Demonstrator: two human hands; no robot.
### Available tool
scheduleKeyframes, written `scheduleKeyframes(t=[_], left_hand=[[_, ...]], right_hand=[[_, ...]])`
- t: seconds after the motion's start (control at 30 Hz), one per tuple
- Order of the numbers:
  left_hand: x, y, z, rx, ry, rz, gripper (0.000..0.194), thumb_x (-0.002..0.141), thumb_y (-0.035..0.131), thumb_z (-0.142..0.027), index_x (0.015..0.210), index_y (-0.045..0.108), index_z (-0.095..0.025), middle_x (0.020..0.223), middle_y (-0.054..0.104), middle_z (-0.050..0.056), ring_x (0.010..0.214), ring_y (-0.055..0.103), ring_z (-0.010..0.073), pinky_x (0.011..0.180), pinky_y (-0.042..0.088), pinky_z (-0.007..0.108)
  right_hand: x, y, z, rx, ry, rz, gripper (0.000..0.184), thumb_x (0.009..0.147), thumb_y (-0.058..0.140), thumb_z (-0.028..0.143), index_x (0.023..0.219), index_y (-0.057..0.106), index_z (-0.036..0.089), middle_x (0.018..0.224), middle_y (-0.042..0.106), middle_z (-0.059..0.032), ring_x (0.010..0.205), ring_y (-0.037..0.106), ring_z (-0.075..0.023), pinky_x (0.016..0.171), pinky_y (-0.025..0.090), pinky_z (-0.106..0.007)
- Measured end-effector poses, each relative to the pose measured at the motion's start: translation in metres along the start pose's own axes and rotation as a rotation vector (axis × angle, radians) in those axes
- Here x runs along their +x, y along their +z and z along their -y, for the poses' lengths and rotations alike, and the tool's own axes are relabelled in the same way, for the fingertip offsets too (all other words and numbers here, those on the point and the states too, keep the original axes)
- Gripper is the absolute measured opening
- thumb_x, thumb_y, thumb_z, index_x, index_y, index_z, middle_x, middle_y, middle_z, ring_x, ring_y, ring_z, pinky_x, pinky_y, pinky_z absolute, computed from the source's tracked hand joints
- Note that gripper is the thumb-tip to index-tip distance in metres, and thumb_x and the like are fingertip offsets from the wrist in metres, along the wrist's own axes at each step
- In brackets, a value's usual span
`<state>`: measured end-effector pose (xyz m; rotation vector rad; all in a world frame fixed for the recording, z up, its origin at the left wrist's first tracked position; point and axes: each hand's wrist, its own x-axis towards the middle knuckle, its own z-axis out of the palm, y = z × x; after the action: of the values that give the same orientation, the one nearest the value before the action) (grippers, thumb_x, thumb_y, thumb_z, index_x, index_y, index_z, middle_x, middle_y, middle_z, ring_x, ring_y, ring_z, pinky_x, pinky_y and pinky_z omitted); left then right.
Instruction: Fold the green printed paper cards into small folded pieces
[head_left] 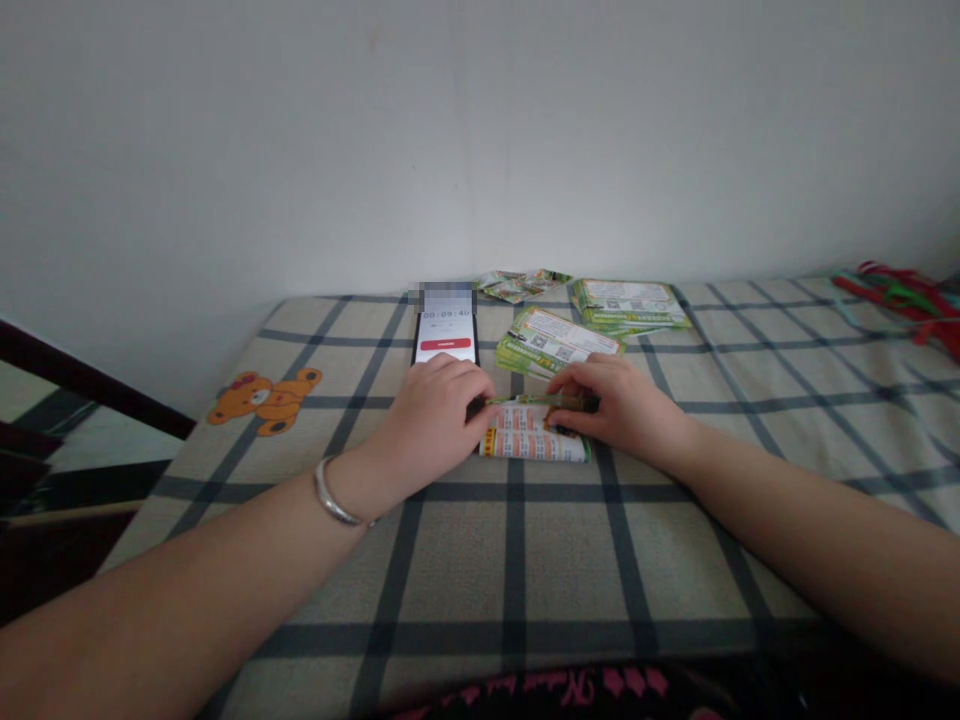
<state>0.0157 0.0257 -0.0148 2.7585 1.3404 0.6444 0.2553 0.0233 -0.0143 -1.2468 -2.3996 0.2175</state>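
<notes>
A printed paper card [525, 432], with orange-and-white calendar-like blocks, lies in front of me with its far edge raised in a fold. My left hand [446, 405] pinches the left end of that edge between thumb and fingers. At the right end, my right hand [619, 405] grips the same edge, thumb on the near side. Just beyond my hands sits a fanned stack of green-and-white cards [551, 338]. Another stack of cards [630, 303] lies farther back on the right. Several folded paper pieces [521, 284] rest against the wall.
A phone [448, 335] showing a running timer lies past my left hand. An orange bear cutout [266, 402] is on the checked tablecloth [465, 570] at left. Red and green straps [907, 305] lie at far right. A white wall [480, 140] borders the table's back.
</notes>
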Motion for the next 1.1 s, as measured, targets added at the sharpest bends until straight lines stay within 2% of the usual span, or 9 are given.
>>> scheduleKeyframes(t=[0.27,0.43,0.63,0.97,1.1], left_hand=[[-0.0008,-0.0011,0.001,0.045,-0.023,0.017,0.012,0.084,0.061,-0.028,0.079,0.058,-0.018,0.078,0.063,0.003,0.082,0.055,0.022,0.074,0.042,0.037],[-0.0001,-0.0015,0.0023,-0.07,-0.091,-0.034,0.006,0.082,0.063,-0.023,0.082,0.059,-0.018,0.079,0.062,0.002,0.079,0.056,0.0199,0.072,0.044,0.034],[-0.0003,-0.0008,0.0027,-0.143,-0.069,-0.078,0.018,0.081,0.065,-0.016,0.099,0.062,-0.019,0.088,0.067,0.002,0.084,0.06,0.0186,0.078,0.047,0.034],[0.0004,-0.0003,0.0027,-0.113,-0.07,-0.07,0.008,0.084,0.065,-0.021,0.091,0.065,-0.018,0.086,0.068,0.002,0.083,0.061,0.0193,0.076,0.045,0.033],[0.0005,-0.0006,0.0027,-0.113,-0.086,-0.067,0.006,0.084,0.065,-0.021,0.088,0.065,-0.018,0.085,0.068,0.002,0.084,0.061,0.0191,0.076,0.044,0.033]], right_hand=[[-0.002,-0.0009,-0.0028,0.152,0.13,-0.011,0.022,0.076,0.073,0.025,0.097,0.068,0.022,0.074,0.064,0.0012,0.066,0.057,-0.0127,0.059,0.042,-0.024],[-0.0034,0.0001,-0.0038,0.19,0.208,-0.018,0.019,0.077,0.072,0.029,0.094,0.068,0.023,0.074,0.067,0.0009,0.066,0.061,-0.0137,0.059,0.044,-0.026],[-0.0039,0.001,-0.0049,0.214,0.215,-0.039,0.014,0.079,0.071,0.03,0.09,0.068,0.023,0.073,0.068,0.0012,0.064,0.061,-0.0133,0.058,0.044,-0.026],[-0.0032,0.0036,-0.0058,0.348,0.245,-0.068,0.01,0.078,0.071,0.029,0.084,0.068,0.022,0.074,0.07,0.0009,0.067,0.064,-0.0136,0.059,0.048,-0.025],[-0.0032,0.0031,-0.0047,0.335,0.24,-0.088,0.008,0.078,0.071,0.028,0.081,0.068,0.022,0.071,0.069,0.0014,0.065,0.063,-0.0128,0.058,0.048,-0.025]])
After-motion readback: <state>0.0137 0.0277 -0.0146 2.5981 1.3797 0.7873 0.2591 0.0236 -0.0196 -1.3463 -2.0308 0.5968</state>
